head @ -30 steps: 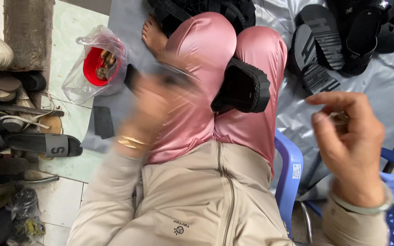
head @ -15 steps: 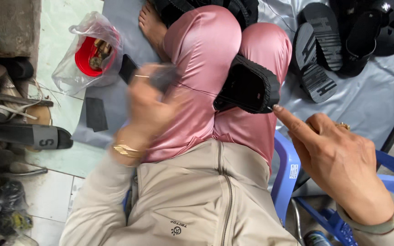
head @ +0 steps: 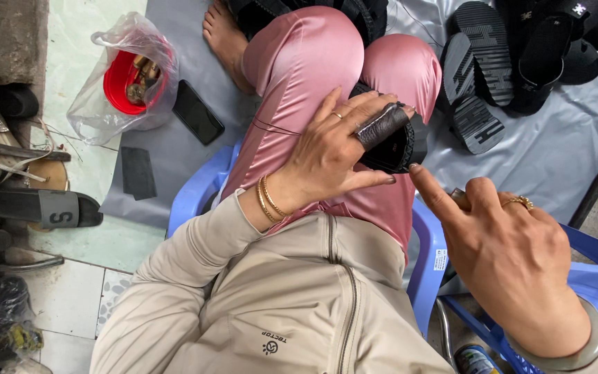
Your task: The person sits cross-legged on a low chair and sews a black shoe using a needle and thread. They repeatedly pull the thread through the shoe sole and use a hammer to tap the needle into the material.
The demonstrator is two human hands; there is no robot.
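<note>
Black sandal (head: pixel 399 142) | left hand (head: pixel 333 156) grip grasping it | right hand (head: pixel 513 260) grip released, pointing

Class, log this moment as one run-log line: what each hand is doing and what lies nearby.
left hand: grips black sandal on lap | right hand: index finger points at sandal, apart | nearby: phone, red bowl in bag

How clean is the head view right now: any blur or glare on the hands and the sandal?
Head view: sharp, soft even daylight; left hand and black sandal crisp, right hand slightly soft up close; mild sheen on pink trousers and grey sheet; edges bend slightly.
</note>
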